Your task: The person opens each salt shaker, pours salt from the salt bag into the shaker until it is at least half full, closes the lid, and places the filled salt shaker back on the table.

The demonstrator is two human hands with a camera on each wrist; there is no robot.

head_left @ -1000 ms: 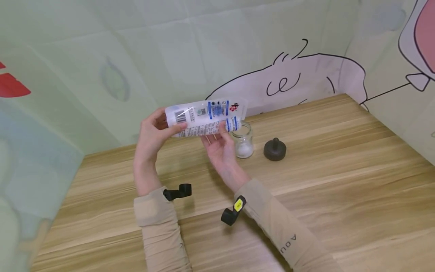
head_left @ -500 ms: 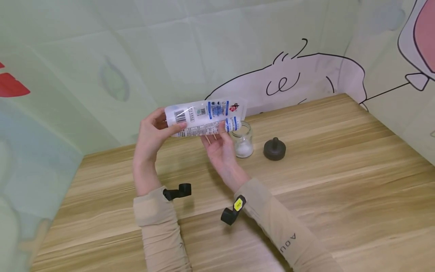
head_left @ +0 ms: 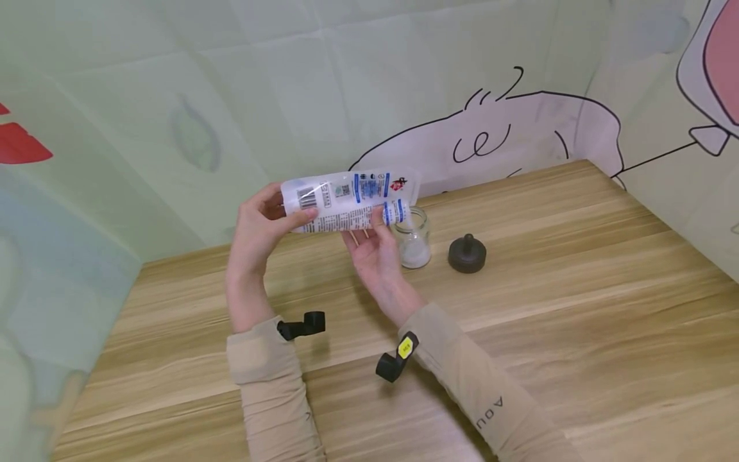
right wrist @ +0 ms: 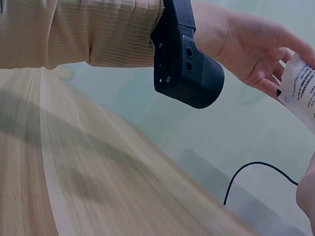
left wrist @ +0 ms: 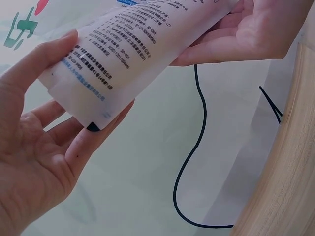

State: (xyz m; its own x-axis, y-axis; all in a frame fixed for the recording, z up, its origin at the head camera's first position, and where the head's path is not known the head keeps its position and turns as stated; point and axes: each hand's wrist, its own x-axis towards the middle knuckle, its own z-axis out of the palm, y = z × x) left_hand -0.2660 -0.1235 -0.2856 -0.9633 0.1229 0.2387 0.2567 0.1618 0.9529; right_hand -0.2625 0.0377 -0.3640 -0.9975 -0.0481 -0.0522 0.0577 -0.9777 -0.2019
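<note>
My left hand [head_left: 260,224] grips the bottom end of a white plastic pouch [head_left: 331,199] with blue print and a barcode, thumb on the near face. Under its other end my right hand [head_left: 378,256] holds it, thumb in front and fingers behind. The pouch [left wrist: 113,64] lies nearly level in the head view, raised above the table, its right end over the mouth of a glass jar [head_left: 426,240]. A pale streak runs from that end into the jar, where white granules [head_left: 414,253] lie. In the right wrist view only the pouch's bottom end [right wrist: 302,93] shows.
A black lid [head_left: 466,255] with an upright knob lies on the wood-grain table [head_left: 548,321], to the right of the jar. Behind the table hangs a printed cloth backdrop [head_left: 260,83]. Black wrist cameras [head_left: 306,325] stick out from both sleeves.
A pale streak now shows falling from the pouch into the jar, and the white granules inside look blurred and spread wider. Both hands and the pouch have hardly moved.
</note>
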